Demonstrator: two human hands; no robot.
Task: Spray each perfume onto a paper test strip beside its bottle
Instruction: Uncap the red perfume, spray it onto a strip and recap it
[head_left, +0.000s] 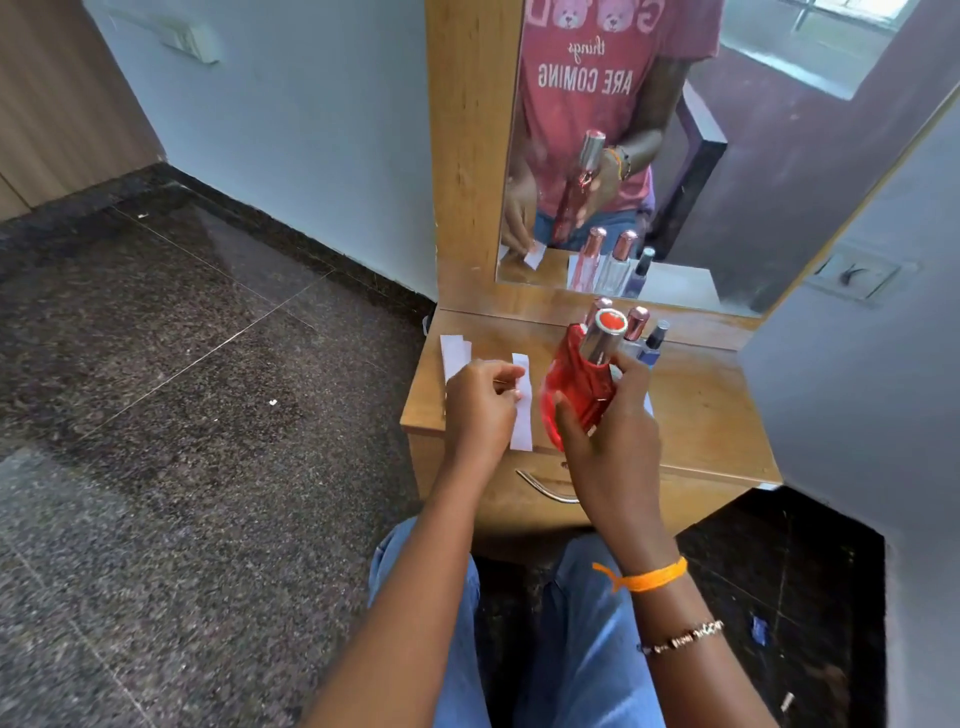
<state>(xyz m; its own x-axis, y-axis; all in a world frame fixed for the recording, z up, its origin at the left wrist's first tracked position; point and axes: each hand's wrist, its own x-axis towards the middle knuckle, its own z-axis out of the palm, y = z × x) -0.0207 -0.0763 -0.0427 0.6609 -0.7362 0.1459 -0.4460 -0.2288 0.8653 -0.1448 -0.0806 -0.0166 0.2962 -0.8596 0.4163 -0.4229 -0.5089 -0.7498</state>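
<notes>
The right hand (608, 431) is gripping the red glass perfume bottle with the silver cap (579, 384) above the wooden bench (696, 410), fingers curled round its body. The left hand (480, 402) is pinching the long white paper test strip (521, 415) lying on the bench just beside the bottle. The cap looks to be still on, so the spraying step is only starting; next it needs uncapping and aiming at the strip.

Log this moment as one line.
right hand: grips red glass perfume bottle | left hand: pinches white paper strip | spray: not yet
</notes>
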